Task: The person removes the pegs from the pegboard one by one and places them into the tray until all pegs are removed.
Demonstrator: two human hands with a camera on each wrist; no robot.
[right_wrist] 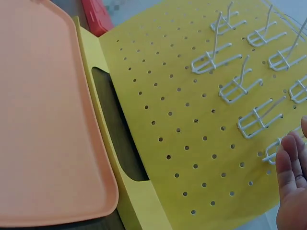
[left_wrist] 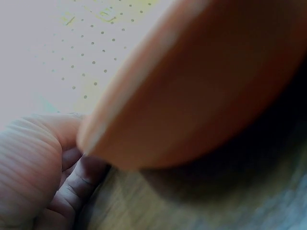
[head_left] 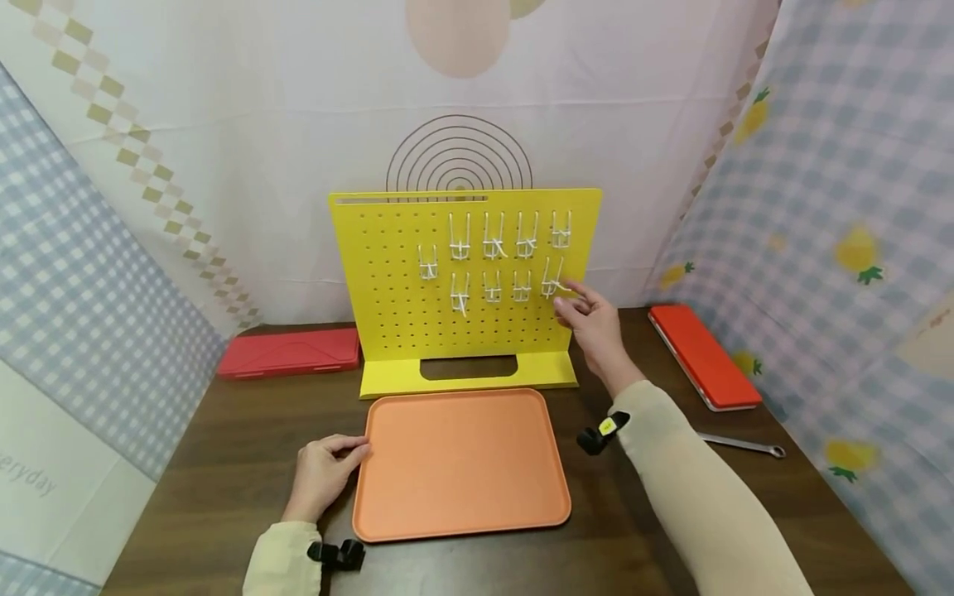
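A yellow pegboard (head_left: 387,306) stands upright on its base, with several white wire hooks (head_left: 494,246) hung on it. My right hand (head_left: 596,331) is at the board's right side, thumb and index finger apart, beside the lowest right hook (head_left: 550,287). The index fingertip is close to that hook's prong; whether they touch is hard to tell. In the right wrist view the fingers (right_wrist: 291,163) partly cover this hook. My left hand (head_left: 324,472) pinches the left rim of an orange tray (head_left: 462,463) lying before the board. In the left wrist view the tray edge (left_wrist: 129,100) meets the thumb and fingers.
A red case (head_left: 291,352) lies left of the pegboard, and an orange-red case (head_left: 704,356) lies to the right. A metal wrench (head_left: 745,445) rests on the dark wooden table (head_left: 201,480), partly behind the right sleeve. Cloth curtains (head_left: 224,165) surround the table.
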